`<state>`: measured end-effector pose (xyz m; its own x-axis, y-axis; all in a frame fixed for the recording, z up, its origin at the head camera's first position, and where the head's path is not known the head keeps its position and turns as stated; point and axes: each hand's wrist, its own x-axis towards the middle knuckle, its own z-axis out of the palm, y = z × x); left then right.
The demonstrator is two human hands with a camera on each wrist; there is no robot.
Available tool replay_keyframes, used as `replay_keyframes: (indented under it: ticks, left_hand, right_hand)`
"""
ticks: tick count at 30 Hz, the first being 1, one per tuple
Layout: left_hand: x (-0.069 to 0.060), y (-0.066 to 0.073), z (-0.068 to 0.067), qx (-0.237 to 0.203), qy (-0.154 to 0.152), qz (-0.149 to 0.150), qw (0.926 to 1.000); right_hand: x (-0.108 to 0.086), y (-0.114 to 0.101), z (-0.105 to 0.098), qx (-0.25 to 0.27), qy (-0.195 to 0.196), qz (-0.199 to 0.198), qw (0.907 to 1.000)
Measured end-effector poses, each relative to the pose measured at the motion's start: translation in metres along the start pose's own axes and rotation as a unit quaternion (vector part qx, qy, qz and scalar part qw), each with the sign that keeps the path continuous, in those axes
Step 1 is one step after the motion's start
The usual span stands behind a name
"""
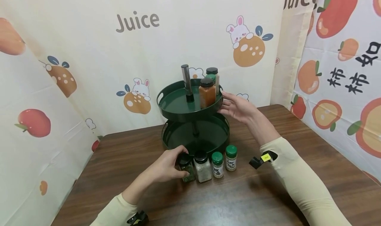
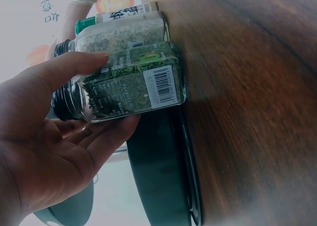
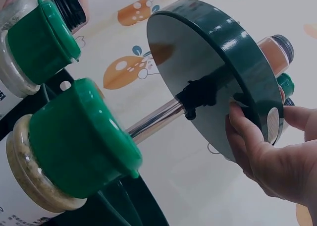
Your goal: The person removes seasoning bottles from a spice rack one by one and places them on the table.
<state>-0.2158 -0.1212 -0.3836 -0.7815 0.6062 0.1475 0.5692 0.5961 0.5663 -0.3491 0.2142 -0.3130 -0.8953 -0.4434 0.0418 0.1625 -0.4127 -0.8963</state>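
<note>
My left hand (image 1: pixel 165 165) grips a square glass jar of dried green herbs (image 2: pixel 131 84) with a black cap, thumb on one side and fingers on the other. Beside it stands a black-capped jar of pale coarse seasoning (image 1: pixel 203 171), then two small green-capped shakers, the nearer shaker (image 1: pixel 218 169) and the farther shaker (image 1: pixel 231 163). My right hand (image 1: pixel 238 108) holds the right rim of the upper tray (image 1: pixel 178 115) of a dark green two-tier rack, fingers beneath it, close to a handle cutout. The lower tray (image 1: pixel 184 136) lies behind the jars.
On the upper tray's right side are an orange-brown spice jar (image 1: pixel 207 95), a green-capped bottle (image 1: pixel 211 77) and a black-capped jar (image 1: pixel 212 70). A metal post (image 1: pixel 186 79) rises from its middle. The wooden table (image 1: pixel 128 160) meets a printed curtain (image 1: pixel 98 54) behind.
</note>
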Motion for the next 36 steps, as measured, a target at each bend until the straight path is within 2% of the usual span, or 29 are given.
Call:
replay_keyframes:
  ticks: [9, 20, 30, 36]
  left_hand:
    - [0.0, 0.001, 0.001, 0.01, 0.005, -0.004, 0.9999]
    - [0.0, 0.002, 0.001, 0.013, 0.002, -0.005, 0.9999]
    - [-0.001, 0.002, 0.001, 0.013, 0.001, -0.007, 0.9999]
    - [-0.001, 0.003, 0.001, 0.011, 0.001, -0.004, 0.9999]
  right_hand:
    - [-0.001, -0.002, -0.002, -0.02, -0.016, 0.002, 0.9997]
    - [-0.001, -0.003, 0.0, 0.005, -0.025, 0.02, 0.9995]
    - [-0.002, 0.0, 0.005, -0.009, -0.072, 0.031, 0.9969]
    - [-0.003, 0.001, 0.009, -0.006, -0.086, 0.041, 0.9954]
